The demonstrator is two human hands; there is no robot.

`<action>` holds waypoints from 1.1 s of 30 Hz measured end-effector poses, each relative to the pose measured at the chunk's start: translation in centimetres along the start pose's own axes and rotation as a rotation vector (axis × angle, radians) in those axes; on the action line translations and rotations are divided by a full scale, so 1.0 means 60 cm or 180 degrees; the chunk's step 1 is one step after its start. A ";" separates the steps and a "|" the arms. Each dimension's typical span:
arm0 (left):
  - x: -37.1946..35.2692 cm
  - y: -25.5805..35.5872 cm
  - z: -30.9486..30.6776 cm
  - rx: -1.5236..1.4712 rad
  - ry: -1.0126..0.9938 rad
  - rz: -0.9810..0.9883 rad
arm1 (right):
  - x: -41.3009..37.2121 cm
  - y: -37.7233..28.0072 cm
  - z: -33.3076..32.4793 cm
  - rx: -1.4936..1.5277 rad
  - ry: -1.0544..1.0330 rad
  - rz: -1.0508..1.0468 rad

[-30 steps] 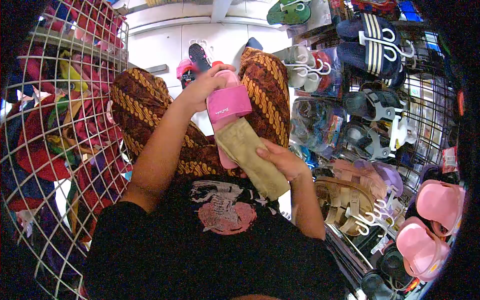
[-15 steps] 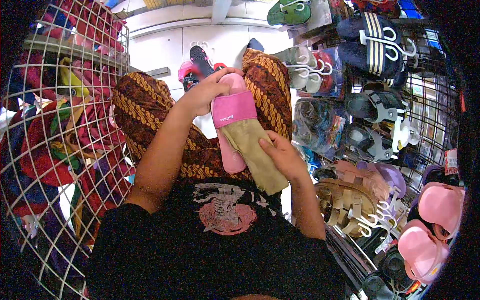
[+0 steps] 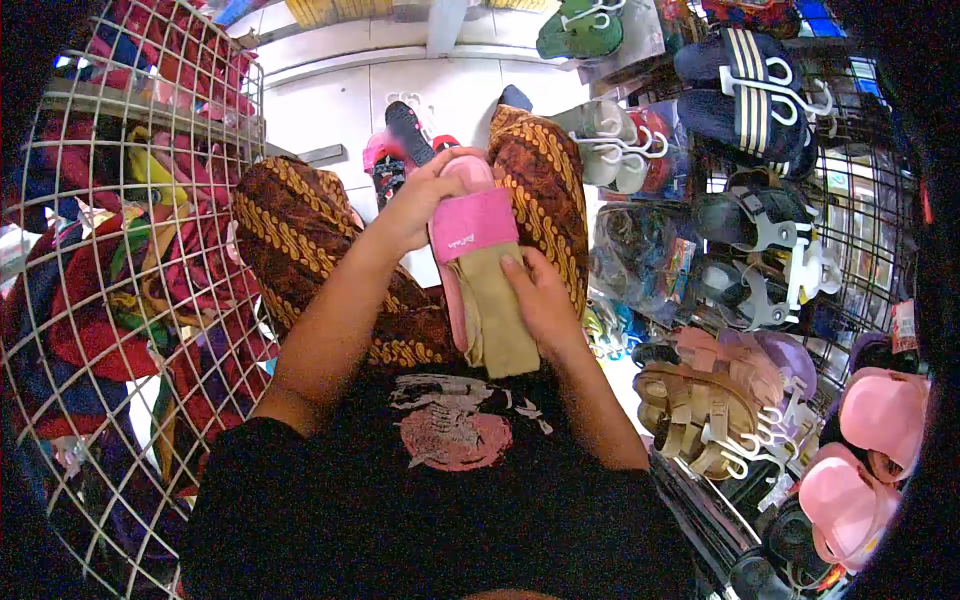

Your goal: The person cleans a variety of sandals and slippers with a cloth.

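A pink slide sandal (image 3: 472, 222) with a bright pink strap and small white lettering lies over my lap. Near its toe end, my left hand (image 3: 425, 203) is closed around the sole, thumb on top. A khaki cloth (image 3: 503, 320) hangs from beneath the strap's lower edge and covers much of the footbed. My right hand (image 3: 543, 302) is closed on the cloth's right side, the thumb pressing it just under the strap. The fingers below the cloth are hidden.
A wire basket (image 3: 150, 250) of colourful fabric or bags stands on the left. To the right, a black wire rack (image 3: 860, 210) carries sandals on white hangers, including striped slides (image 3: 745, 100) and pink clogs (image 3: 880, 425). More sandals (image 3: 405, 140) lie on the tiled floor ahead.
My right hand has moved up and left along the cloth, closer to the strap. The cloth's lower end has swung left and hangs straighter. My left hand keeps its grip on the sandal.
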State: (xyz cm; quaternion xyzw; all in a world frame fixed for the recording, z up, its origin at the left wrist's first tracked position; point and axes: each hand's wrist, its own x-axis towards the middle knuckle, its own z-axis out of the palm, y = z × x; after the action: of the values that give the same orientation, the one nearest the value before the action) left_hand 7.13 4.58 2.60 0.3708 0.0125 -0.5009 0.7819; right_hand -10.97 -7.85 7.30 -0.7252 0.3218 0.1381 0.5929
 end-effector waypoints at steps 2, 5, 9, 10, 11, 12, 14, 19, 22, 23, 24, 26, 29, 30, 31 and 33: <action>-0.002 -0.001 0.010 0.0095 0.0021 0.0014 | -0.012 -0.005 -0.009 -0.0378 -0.0031 -0.0039; 0.002 0.007 0.008 0.0007 -0.0057 0.0022 | -0.050 -0.051 -0.023 -0.1069 -0.0077 -0.0012; 0.000 0.012 0.010 -0.0145 -0.0080 0.0075 | -0.076 -0.054 -0.012 -0.1253 0.0194 0.0047; -0.001 0.013 0.015 -0.0135 0.0002 0.0053 | -0.077 -0.048 -0.004 -0.1129 0.0307 -0.0002; -0.001 0.013 0.018 -0.0130 0.0084 0.0030 | -0.078 -0.048 0.001 -0.1145 0.0386 0.0014; 0.000 0.012 0.019 -0.0036 0.0054 0.0064 | -0.078 -0.048 0.005 -0.1166 0.0458 0.0026; -0.001 0.010 0.017 0.0152 0.0014 0.0137 | -0.075 -0.046 0.011 -0.1151 0.0547 0.0022; 0.005 0.001 0.004 0.0361 -0.0092 0.0233 | -0.060 -0.035 0.015 -0.0913 0.0503 0.0027; 0.004 0.001 0.004 0.0298 -0.0059 0.0207 | -0.052 -0.036 0.019 -0.1087 0.0727 -0.0102; 0.004 0.002 0.005 0.0276 -0.0035 0.0192 | -0.050 -0.038 0.019 -0.1022 0.0701 -0.0067; 0.002 0.006 0.009 0.0245 -0.0028 0.0202 | -0.049 -0.042 0.019 -0.0957 0.0678 -0.0032; -0.002 0.013 0.016 0.0182 -0.0012 0.0226 | -0.041 -0.042 0.015 -0.0923 0.0602 0.0030; -0.005 0.019 0.025 0.0058 0.0007 0.0190 | -0.029 -0.035 0.010 -0.0871 0.0495 0.0066; -0.006 0.018 0.025 0.0019 0.0023 0.0190 | -0.029 -0.036 0.010 -0.0766 0.0488 0.0039; -0.005 0.016 0.023 -0.0019 0.0041 0.0191 | -0.028 -0.037 0.010 -0.0660 0.0480 0.0012; -0.002 0.006 0.015 -0.0249 0.0060 0.0095 | -0.024 -0.031 0.001 -0.0663 0.0243 0.0016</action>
State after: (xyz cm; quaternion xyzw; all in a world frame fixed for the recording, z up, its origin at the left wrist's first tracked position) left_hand 7.01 4.22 3.51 0.3447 0.0339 -0.4848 0.8031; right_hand -10.90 -7.17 9.54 -0.7868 0.3299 0.1445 0.5012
